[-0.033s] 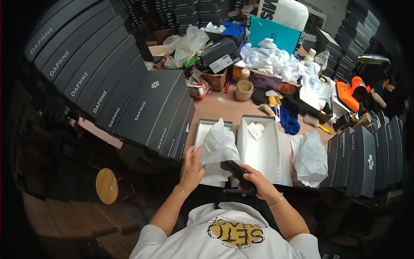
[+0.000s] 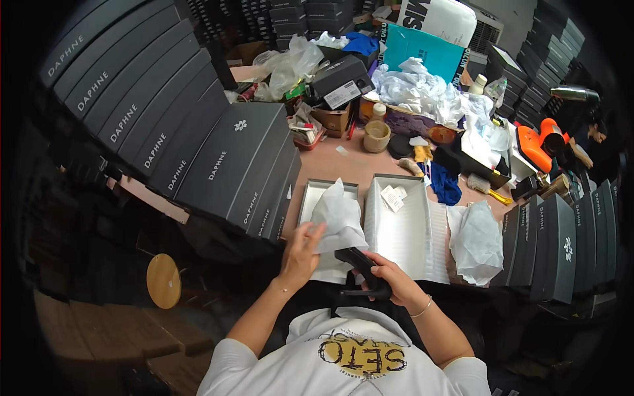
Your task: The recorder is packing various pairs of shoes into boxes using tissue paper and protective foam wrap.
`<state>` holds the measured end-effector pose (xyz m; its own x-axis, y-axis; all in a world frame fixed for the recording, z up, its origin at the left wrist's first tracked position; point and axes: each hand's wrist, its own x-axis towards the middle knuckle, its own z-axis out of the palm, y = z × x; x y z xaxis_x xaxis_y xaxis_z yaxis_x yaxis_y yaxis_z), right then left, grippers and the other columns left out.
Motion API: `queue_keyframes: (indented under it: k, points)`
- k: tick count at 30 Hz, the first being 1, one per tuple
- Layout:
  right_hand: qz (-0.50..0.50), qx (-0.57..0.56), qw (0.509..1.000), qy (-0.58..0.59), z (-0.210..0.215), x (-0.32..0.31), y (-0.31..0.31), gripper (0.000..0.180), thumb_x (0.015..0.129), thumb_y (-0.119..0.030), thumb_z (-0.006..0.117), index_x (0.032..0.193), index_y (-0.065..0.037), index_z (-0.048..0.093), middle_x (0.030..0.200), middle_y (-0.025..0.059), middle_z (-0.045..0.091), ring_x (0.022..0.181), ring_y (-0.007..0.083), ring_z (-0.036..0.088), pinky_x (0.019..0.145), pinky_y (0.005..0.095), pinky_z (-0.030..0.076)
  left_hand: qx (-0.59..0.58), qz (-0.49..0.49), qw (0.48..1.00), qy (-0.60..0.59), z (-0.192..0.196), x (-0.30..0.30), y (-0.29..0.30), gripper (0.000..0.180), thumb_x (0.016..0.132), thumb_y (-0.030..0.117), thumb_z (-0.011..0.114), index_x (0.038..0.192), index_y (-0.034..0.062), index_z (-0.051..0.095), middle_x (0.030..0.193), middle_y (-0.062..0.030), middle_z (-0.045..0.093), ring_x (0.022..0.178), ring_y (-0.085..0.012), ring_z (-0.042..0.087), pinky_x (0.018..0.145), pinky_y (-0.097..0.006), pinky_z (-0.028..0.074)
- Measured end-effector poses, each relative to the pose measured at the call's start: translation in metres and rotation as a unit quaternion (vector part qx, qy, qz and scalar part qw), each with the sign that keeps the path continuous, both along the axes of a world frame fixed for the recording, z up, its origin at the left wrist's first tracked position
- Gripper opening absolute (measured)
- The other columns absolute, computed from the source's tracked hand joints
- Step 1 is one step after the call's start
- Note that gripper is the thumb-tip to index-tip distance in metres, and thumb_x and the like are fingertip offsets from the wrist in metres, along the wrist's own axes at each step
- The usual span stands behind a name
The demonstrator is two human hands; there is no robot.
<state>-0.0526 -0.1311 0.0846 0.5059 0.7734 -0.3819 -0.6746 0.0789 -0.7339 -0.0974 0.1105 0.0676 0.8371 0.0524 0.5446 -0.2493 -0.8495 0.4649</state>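
Note:
In my right hand [image 2: 395, 280] is a black high-heeled shoe [image 2: 367, 269], gripped near its back, with its thin heel pointing left. My left hand [image 2: 301, 256] is open, its fingers apart and overlapping the edge of crumpled white tissue paper [image 2: 337, 214]. I cannot tell whether they press on it. The paper stands over a shallow box lid [image 2: 307, 200]. Right of it lies an open shoe box [image 2: 401, 231] with white lining paper and small white tags [image 2: 393, 197] inside. Another bundle of white paper [image 2: 477, 244] sits farther right.
Dark shoe boxes [image 2: 228, 171] are stacked high at the left, and more boxes [image 2: 553, 237] stand at the right. Toward the back are a jar [image 2: 376, 136], a blue cloth [image 2: 441, 183], a yellow-handled brush [image 2: 487, 189], crumpled paper [image 2: 419, 92] and an orange tool [image 2: 531, 148]. Another person [image 2: 588, 142] is at far right.
My left hand has shifted slightly up and right, its fingers farther over the tissue paper. The shoe in my right hand has barely moved.

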Motion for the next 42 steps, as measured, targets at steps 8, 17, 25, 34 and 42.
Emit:
queue_keyframes:
  k: [8,17,25,34,42]
  points:
    - [-0.271,0.142,0.946,0.106,0.012,-0.031,0.047,0.055,0.092,-0.013,0.047,0.144,-0.007,0.030,0.126,0.0127,0.052,0.109,0.0173,0.054,0.092,0.0328,0.048,-0.149,-0.124,0.981,0.015,0.061,-0.006,-0.034,0.032,0.073,-0.007,0.065,0.104,0.0014,0.067,0.091,-0.0112,0.058,0.072,-0.0219,0.062,0.060,-0.030,0.050]
    - [-0.218,0.203,0.948,0.112,-0.017,-0.020,0.056,0.037,0.093,-0.016,0.051,0.128,-0.004,0.047,0.115,0.0077,0.059,0.103,0.0149,0.059,0.090,0.0281,0.048,-0.118,-0.157,0.973,-0.120,0.035,-0.005,-0.074,0.026,0.080,0.003,0.066,0.105,0.0031,0.069,0.086,-0.0088,0.061,0.065,-0.0210,0.059,0.058,-0.030,0.048]
    - [-0.227,-0.032,0.955,-0.189,-0.015,-0.001,0.036,0.040,0.091,-0.013,0.056,0.128,-0.001,0.046,0.121,0.0120,0.056,0.109,0.0198,0.057,0.091,0.0317,0.050,-0.200,-0.130,0.965,-0.106,0.049,-0.011,-0.059,0.020,0.083,0.011,0.068,0.101,0.0036,0.070,0.084,-0.0069,0.060,0.066,-0.0161,0.057,0.056,-0.027,0.045]
    - [-0.258,0.168,0.949,-0.059,-0.018,0.020,0.039,0.043,0.094,-0.024,0.055,0.128,0.002,0.046,0.127,0.0121,0.054,0.115,0.0238,0.054,0.093,0.0388,0.047,-0.166,-0.263,0.948,-0.062,0.029,-0.021,-0.101,0.039,0.068,-0.007,0.067,0.106,0.0010,0.069,0.079,-0.0064,0.056,0.060,-0.0208,0.057,0.053,-0.030,0.046]
    - [-0.304,0.153,0.937,-0.076,-0.017,0.034,0.043,0.044,0.093,-0.024,0.057,0.128,0.001,0.046,0.127,0.0125,0.054,0.115,0.0242,0.054,0.093,0.0394,0.047,-0.189,-0.309,0.929,-0.081,0.016,-0.021,-0.105,0.033,0.073,-0.004,0.068,0.106,-0.0041,0.065,0.082,-0.0094,0.060,0.061,-0.0219,0.059,0.052,-0.029,0.048]
